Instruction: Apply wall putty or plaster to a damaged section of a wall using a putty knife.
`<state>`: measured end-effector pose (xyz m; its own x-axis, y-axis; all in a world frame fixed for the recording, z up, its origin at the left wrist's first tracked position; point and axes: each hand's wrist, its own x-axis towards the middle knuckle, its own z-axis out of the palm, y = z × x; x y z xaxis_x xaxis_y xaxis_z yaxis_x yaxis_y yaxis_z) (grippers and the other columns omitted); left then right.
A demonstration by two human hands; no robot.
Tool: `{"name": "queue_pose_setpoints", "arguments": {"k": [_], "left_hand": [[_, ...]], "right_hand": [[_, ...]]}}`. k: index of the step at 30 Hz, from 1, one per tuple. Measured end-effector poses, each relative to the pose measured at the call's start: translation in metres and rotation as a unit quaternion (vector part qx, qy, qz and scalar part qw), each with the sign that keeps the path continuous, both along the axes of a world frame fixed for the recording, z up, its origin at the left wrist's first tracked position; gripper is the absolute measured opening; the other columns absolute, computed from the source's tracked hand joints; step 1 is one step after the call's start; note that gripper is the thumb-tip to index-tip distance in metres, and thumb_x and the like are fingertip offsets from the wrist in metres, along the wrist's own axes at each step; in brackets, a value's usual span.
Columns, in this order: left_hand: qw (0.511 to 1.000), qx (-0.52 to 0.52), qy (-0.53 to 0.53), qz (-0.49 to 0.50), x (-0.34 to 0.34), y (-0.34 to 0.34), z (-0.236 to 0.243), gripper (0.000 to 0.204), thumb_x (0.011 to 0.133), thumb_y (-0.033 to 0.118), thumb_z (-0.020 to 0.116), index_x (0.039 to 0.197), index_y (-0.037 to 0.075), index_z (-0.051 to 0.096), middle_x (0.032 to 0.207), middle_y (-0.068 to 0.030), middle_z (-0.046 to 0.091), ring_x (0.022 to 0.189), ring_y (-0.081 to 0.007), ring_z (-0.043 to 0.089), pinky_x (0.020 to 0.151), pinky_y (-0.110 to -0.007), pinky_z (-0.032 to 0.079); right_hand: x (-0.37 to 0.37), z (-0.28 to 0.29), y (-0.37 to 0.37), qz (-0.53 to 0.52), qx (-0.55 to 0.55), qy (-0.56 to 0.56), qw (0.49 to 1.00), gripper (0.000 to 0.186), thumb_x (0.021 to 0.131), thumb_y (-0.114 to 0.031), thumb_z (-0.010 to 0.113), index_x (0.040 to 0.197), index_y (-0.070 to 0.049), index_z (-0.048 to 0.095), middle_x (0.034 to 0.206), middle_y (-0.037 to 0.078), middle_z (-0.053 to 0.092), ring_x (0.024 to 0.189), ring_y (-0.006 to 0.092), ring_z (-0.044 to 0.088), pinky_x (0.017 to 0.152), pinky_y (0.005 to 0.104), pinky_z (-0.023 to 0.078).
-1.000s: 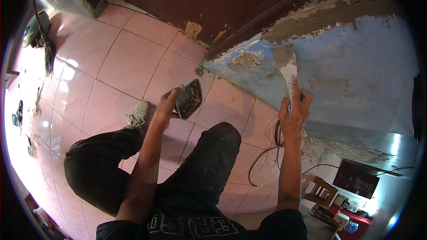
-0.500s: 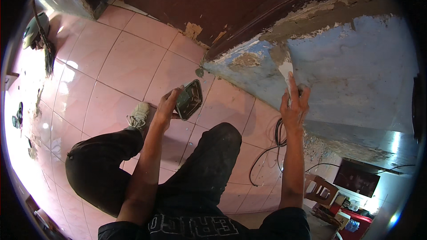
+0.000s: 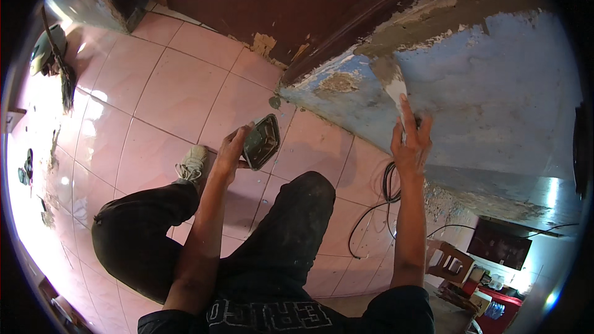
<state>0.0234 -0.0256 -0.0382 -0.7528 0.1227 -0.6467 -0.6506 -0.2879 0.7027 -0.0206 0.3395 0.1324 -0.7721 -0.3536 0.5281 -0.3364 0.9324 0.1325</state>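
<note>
My left hand (image 3: 230, 151) grips a small dark rectangular tub (image 3: 262, 143) by its side, its open mouth tilted toward me with grey residue inside. In my right hand (image 3: 412, 144) is a putty knife (image 3: 392, 84), the index finger stretched along it. Its broad blade is smeared with grey mortar and meets the blue wall (image 3: 482, 93) just below the rough mortar strip (image 3: 427, 29) beside the dark door frame. The knife's handle is mostly hidden by my fingers. Left of the blade, a bare brown patch (image 3: 340, 82) shows in the paint.
A dark brown door (image 3: 260, 0) with chipped wood stands ahead. Black cable (image 3: 388, 188) lies coiled on the pink tiled floor (image 3: 179, 86) near my right forearm. A mortar blob (image 3: 275, 102) sits by the wall's corner. A broom (image 3: 67, 83) is at far left, a chair (image 3: 450, 263) at lower right.
The putty knife's blade has shifted slightly left and up along the edge of the mortar strip. My left hand still holds the tub in nearly the same place.
</note>
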Motion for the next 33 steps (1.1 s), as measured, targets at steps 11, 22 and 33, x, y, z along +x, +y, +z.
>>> {"name": "queue_pose_setpoints", "arguments": {"k": [11,22,33], "left_hand": [[0.999,0.012,0.016,0.025,0.000,0.005,0.001,0.073,0.098,0.062,0.056,0.142,0.003,0.058,0.114,-0.0167,0.070,0.088,-0.0222,0.073,0.069,-0.038,0.064],[1.000,-0.005,0.008,0.009,0.002,0.000,0.004,0.071,0.098,0.059,0.054,0.142,0.003,0.058,0.109,-0.0158,0.070,0.078,-0.0211,0.070,0.070,-0.039,0.063],[1.000,-0.005,0.008,0.008,0.002,0.004,0.004,0.071,0.098,0.060,0.054,0.140,0.003,0.060,0.107,-0.0142,0.070,0.076,-0.0188,0.069,0.067,-0.036,0.063]], "right_hand": [[-0.002,-0.006,-0.039,0.019,-0.006,-0.077,0.997,0.063,0.087,0.002,0.070,0.145,-0.023,0.063,0.109,0.011,0.053,0.087,0.0276,0.069,0.066,0.0411,0.060],[0.009,-0.014,-0.068,-0.034,-0.062,-0.119,0.990,0.067,0.091,0.005,0.067,0.151,-0.021,0.055,0.112,0.014,0.051,0.082,0.0309,0.066,0.068,0.0450,0.056],[0.019,-0.024,-0.112,-0.063,-0.207,-0.153,0.964,0.073,0.090,0.008,0.064,0.157,-0.015,0.047,0.120,0.019,0.050,0.095,0.0361,0.066,0.077,0.0441,0.057]]}}
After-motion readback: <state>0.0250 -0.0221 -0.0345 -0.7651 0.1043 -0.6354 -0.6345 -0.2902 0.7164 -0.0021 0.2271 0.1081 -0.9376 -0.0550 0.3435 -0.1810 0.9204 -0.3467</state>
